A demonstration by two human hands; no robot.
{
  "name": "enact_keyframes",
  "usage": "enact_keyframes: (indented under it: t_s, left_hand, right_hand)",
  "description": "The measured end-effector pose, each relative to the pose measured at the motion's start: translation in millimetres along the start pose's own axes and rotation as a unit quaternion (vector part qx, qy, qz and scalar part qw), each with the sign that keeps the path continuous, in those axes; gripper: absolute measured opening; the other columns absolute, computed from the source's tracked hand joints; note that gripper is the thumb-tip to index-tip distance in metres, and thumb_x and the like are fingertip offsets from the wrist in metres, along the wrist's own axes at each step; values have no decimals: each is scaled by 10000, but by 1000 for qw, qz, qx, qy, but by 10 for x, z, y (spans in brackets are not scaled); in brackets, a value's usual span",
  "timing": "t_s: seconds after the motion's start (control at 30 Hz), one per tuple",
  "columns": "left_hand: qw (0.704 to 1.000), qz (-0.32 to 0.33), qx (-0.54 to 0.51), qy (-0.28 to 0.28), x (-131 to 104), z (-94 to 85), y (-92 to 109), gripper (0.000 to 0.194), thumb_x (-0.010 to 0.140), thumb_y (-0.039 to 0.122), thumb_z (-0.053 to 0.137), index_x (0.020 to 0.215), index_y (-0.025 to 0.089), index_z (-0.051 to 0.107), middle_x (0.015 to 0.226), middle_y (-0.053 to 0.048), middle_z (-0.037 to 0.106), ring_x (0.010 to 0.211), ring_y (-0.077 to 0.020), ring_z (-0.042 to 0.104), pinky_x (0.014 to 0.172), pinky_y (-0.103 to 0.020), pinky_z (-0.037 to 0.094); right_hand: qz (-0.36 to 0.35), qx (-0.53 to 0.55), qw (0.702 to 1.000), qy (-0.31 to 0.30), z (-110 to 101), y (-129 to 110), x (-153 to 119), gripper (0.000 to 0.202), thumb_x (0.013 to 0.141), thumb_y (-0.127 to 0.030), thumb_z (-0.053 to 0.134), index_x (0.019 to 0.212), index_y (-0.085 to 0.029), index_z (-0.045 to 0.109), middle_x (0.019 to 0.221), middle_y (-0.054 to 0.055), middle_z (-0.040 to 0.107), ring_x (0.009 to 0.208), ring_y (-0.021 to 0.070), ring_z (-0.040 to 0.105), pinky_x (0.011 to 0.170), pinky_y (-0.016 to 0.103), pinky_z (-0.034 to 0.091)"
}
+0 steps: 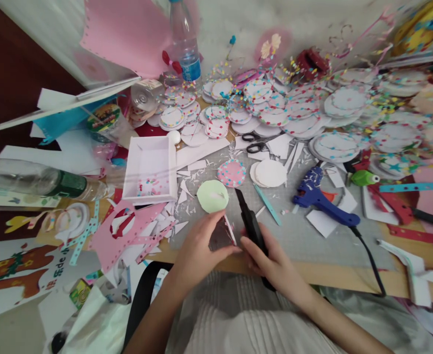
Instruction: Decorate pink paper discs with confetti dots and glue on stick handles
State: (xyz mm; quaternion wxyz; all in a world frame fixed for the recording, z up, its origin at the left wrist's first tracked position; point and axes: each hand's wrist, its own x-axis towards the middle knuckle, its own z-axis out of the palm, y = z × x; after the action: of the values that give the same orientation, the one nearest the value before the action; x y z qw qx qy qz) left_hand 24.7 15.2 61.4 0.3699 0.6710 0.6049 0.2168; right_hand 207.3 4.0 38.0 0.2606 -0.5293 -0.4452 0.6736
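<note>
While the left hand (207, 241) arches inward over the near edge, its thumb and fingertips, slightly parted, pinch a thin card piece (230, 230) edge-on above the grey mat (293, 238). The right hand (270, 258) is closed around a black tool (255, 228), its tip angled away, near a pink dotted disc (231, 173). Scraps litter the mat on the wooden table (349, 278); a white box (153, 199) stands left, and stacked discs (275, 113) crowd the back.

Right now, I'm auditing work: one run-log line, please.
left hand: holding thin piece | right hand: gripping black cutter | green disc: beyond left hand
</note>
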Motion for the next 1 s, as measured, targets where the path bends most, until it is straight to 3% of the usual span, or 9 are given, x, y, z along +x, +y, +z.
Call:
enact_keyframes:
  t_s: [0.13,0.23,0.33,0.53,0.8,1.0]
  left_hand:
    - [996,-15,-19,90,-30,110,-45,620,656,376,806,1179,220,514,1113,-59,665,1025,-219,642,878,-340,533]
    - [991,19,-5,136,-55,201,-99,585,666,376,799,1160,211,532,1094,-65,675,1029,-220,646,898,-353,530]
    - [984,59,9,168,-71,258,-157,583,673,383,792,1160,199,530,1124,-91,671,1046,-232,645,906,-366,533]
    - [980,93,16,177,-71,248,-185,551,673,384,792,1122,188,541,1116,-115,680,1022,-240,663,882,-368,549]
    - [982,53,-13,179,-97,269,-215,468,680,285,793,1079,195,565,1141,-102,675,1022,-232,664,848,-347,560]
    - [981,54,-22,187,-89,272,-210,471,668,303,804,1065,189,579,1119,-113,689,1007,-242,675,841,-350,567]
  right_hand:
    - [-13,-142,990,-8,-117,-43,-218,284,966,-468,340,1060,-218,435,609,-47,497,534,136,510,515,240,391]
    - [-6,-227,973,-47,-189,-70,-352,301,978,-445,307,1139,-218,423,786,24,630,716,188,628,643,286,441]
    - [5,-270,959,-88,-231,-76,-402,337,986,-433,263,1197,-216,412,968,80,666,873,223,657,727,321,457]
    - [-6,-329,936,-127,-306,-120,-422,342,993,-423,230,1187,-218,423,951,73,682,853,219,672,728,323,475]
    - [-65,-380,915,-119,-338,-151,-433,271,986,-382,293,1095,-223,484,898,58,702,776,207,693,643,287,499]
    - [-69,-389,911,-122,-346,-153,-435,275,990,-369,271,1097,-225,479,935,68,709,790,213,701,631,295,511]
